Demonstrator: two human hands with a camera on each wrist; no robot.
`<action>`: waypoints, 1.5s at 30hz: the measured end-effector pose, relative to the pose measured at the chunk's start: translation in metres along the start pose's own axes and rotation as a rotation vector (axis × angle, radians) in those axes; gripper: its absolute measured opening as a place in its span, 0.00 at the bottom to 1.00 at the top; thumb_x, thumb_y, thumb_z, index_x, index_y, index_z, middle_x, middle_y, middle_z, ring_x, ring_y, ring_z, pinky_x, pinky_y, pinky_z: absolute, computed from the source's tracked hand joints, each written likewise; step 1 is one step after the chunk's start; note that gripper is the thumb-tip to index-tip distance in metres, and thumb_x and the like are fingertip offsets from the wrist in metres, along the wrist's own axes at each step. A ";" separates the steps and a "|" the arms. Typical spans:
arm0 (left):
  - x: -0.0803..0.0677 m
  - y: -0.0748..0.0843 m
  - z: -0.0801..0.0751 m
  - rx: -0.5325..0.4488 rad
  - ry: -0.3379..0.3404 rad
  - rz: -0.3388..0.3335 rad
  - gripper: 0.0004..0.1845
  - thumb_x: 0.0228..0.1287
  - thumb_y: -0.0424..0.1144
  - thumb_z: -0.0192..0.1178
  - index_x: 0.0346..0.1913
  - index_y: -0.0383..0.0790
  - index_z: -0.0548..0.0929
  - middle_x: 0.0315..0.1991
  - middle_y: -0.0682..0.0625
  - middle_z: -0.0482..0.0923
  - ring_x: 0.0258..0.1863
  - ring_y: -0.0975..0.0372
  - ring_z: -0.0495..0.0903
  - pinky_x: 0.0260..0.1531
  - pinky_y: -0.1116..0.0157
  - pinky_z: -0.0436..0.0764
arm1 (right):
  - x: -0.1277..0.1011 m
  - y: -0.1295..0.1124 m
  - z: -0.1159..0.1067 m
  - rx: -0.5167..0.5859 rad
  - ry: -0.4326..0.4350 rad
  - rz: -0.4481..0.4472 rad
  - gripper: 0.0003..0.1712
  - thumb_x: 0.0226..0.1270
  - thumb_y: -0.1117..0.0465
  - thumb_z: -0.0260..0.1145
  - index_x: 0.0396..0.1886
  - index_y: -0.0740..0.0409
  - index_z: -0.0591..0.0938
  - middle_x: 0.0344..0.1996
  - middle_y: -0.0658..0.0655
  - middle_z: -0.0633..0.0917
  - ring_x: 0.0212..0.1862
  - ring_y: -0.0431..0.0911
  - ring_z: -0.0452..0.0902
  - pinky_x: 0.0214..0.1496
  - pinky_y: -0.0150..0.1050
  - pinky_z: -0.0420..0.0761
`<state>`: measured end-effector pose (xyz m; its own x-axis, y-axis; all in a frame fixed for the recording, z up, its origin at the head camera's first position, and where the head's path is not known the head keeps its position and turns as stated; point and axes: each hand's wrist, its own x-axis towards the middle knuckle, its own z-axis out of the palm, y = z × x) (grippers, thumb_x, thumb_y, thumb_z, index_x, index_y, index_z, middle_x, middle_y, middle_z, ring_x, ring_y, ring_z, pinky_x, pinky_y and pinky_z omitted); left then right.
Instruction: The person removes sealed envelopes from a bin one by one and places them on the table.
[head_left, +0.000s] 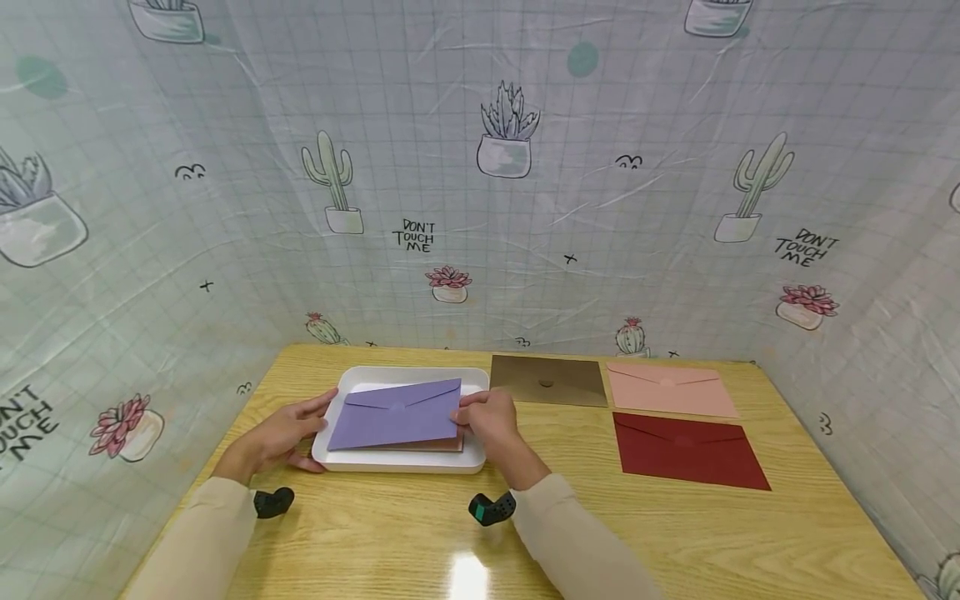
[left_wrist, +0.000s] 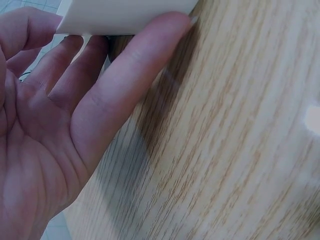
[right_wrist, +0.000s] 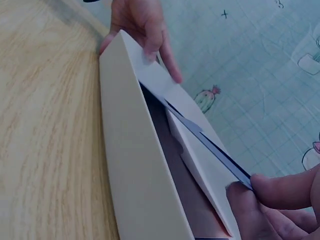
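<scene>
Right hand (head_left: 489, 419) grip pinches purple paper envelope (head_left: 396, 413); left hand (head_left: 288, 433), fingers straight, steadies white rectangular tray (head_left: 397, 460).

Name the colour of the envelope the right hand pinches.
Purple envelope, clearest in the head view.

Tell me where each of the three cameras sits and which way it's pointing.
Head: above, looking forward and down at table, both hands, sleeves.
Left wrist: looks past the left hand, whose fingers touch the white tray.
Right wrist: looks along the tray; right hand pinches the purple envelope.
All share the tray.
</scene>
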<state>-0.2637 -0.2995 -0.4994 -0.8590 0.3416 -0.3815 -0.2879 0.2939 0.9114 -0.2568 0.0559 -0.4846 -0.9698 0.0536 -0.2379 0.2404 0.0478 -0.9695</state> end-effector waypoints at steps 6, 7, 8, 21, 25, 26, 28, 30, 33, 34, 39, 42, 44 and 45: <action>0.002 0.001 0.003 -0.009 0.000 -0.004 0.38 0.83 0.34 0.45 0.86 0.53 0.41 0.86 0.40 0.31 0.79 0.35 0.54 0.47 0.41 0.88 | 0.002 -0.005 -0.006 -0.005 -0.023 0.056 0.10 0.58 0.75 0.74 0.42 0.70 0.88 0.37 0.61 0.88 0.29 0.42 0.83 0.35 0.34 0.89; 0.003 0.001 0.003 -0.010 -0.005 -0.002 0.38 0.83 0.35 0.45 0.86 0.53 0.41 0.86 0.40 0.30 0.79 0.35 0.53 0.47 0.41 0.88 | 0.003 -0.005 -0.008 -0.002 -0.016 0.059 0.11 0.58 0.76 0.74 0.42 0.70 0.88 0.36 0.61 0.87 0.28 0.42 0.83 0.33 0.34 0.88; 0.004 0.002 0.004 -0.013 -0.009 0.000 0.38 0.83 0.35 0.45 0.86 0.53 0.41 0.87 0.41 0.30 0.80 0.35 0.52 0.47 0.41 0.88 | 0.003 -0.005 -0.009 0.005 -0.008 0.063 0.11 0.58 0.76 0.73 0.42 0.70 0.88 0.35 0.61 0.87 0.27 0.42 0.82 0.31 0.33 0.87; 0.004 0.001 0.002 0.018 0.006 -0.019 0.39 0.83 0.36 0.47 0.86 0.55 0.41 0.86 0.38 0.31 0.72 0.40 0.69 0.47 0.42 0.89 | 0.007 -0.003 -0.025 0.048 0.016 0.044 0.09 0.58 0.77 0.72 0.40 0.71 0.87 0.31 0.58 0.83 0.27 0.43 0.79 0.28 0.29 0.83; 0.004 0.000 0.001 0.024 0.026 -0.037 0.39 0.82 0.36 0.48 0.86 0.55 0.43 0.86 0.34 0.36 0.66 0.45 0.76 0.46 0.43 0.89 | 0.007 -0.002 -0.030 0.060 0.007 0.036 0.09 0.59 0.77 0.71 0.40 0.72 0.87 0.33 0.59 0.83 0.26 0.42 0.79 0.28 0.29 0.83; 0.004 0.000 0.001 0.024 0.026 -0.037 0.39 0.82 0.36 0.48 0.86 0.55 0.43 0.85 0.33 0.36 0.65 0.46 0.76 0.46 0.43 0.89 | 0.007 -0.002 -0.032 0.062 0.005 0.032 0.09 0.59 0.77 0.71 0.40 0.72 0.87 0.33 0.59 0.83 0.26 0.42 0.79 0.27 0.29 0.83; 0.004 0.000 0.001 0.024 0.022 -0.034 0.39 0.82 0.36 0.48 0.86 0.54 0.43 0.86 0.34 0.36 0.63 0.47 0.78 0.46 0.43 0.89 | 0.008 -0.002 -0.035 0.066 0.007 0.032 0.10 0.58 0.78 0.71 0.41 0.73 0.87 0.34 0.60 0.84 0.26 0.42 0.78 0.27 0.29 0.82; 0.004 0.000 0.001 0.022 0.022 -0.030 0.39 0.82 0.36 0.48 0.86 0.54 0.43 0.86 0.36 0.33 0.61 0.48 0.79 0.45 0.42 0.89 | 0.009 -0.002 -0.039 0.072 0.008 0.032 0.11 0.58 0.78 0.72 0.41 0.73 0.87 0.35 0.60 0.84 0.25 0.42 0.78 0.26 0.29 0.82; 0.004 -0.001 0.001 0.028 0.014 -0.022 0.38 0.82 0.36 0.47 0.86 0.54 0.42 0.86 0.39 0.29 0.62 0.47 0.78 0.45 0.42 0.89 | 0.010 -0.001 -0.044 0.079 0.010 0.030 0.12 0.57 0.78 0.72 0.43 0.73 0.88 0.35 0.60 0.86 0.25 0.42 0.78 0.26 0.29 0.82; 0.003 0.000 0.001 0.029 0.016 -0.023 0.38 0.82 0.36 0.47 0.86 0.54 0.42 0.86 0.39 0.29 0.62 0.48 0.78 0.45 0.42 0.89 | 0.011 -0.001 -0.046 0.083 0.009 0.028 0.13 0.57 0.79 0.71 0.43 0.74 0.88 0.34 0.60 0.87 0.25 0.42 0.78 0.26 0.29 0.81; 0.002 0.001 0.002 0.030 0.017 -0.027 0.38 0.83 0.36 0.45 0.86 0.55 0.42 0.86 0.40 0.29 0.69 0.43 0.72 0.46 0.42 0.89 | 0.011 0.000 -0.058 0.086 0.013 0.026 0.14 0.54 0.80 0.72 0.42 0.75 0.89 0.30 0.58 0.88 0.25 0.43 0.79 0.26 0.31 0.81; 0.001 0.002 0.003 0.028 0.017 -0.024 0.37 0.84 0.36 0.45 0.86 0.55 0.42 0.86 0.40 0.29 0.75 0.38 0.65 0.46 0.42 0.89 | 0.012 0.001 -0.064 0.078 0.013 0.030 0.13 0.54 0.80 0.72 0.42 0.76 0.88 0.30 0.58 0.87 0.26 0.43 0.80 0.27 0.32 0.81; 0.000 0.002 0.003 0.028 0.018 -0.022 0.37 0.84 0.36 0.45 0.86 0.55 0.42 0.86 0.39 0.30 0.75 0.37 0.63 0.46 0.42 0.89 | 0.011 0.002 -0.069 0.068 0.014 0.036 0.13 0.54 0.79 0.72 0.41 0.75 0.88 0.30 0.58 0.86 0.26 0.43 0.80 0.26 0.32 0.82; 0.000 0.002 0.003 0.032 0.014 -0.016 0.38 0.84 0.36 0.45 0.86 0.54 0.41 0.86 0.38 0.29 0.75 0.37 0.64 0.46 0.42 0.89 | 0.011 0.003 -0.071 0.063 0.014 0.035 0.13 0.54 0.79 0.72 0.41 0.75 0.88 0.30 0.58 0.86 0.25 0.43 0.80 0.26 0.31 0.82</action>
<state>-0.2629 -0.2964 -0.4982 -0.8601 0.3244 -0.3938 -0.2883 0.3278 0.8997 -0.2637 0.1271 -0.4854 -0.9600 0.0678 -0.2715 0.2710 -0.0173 -0.9624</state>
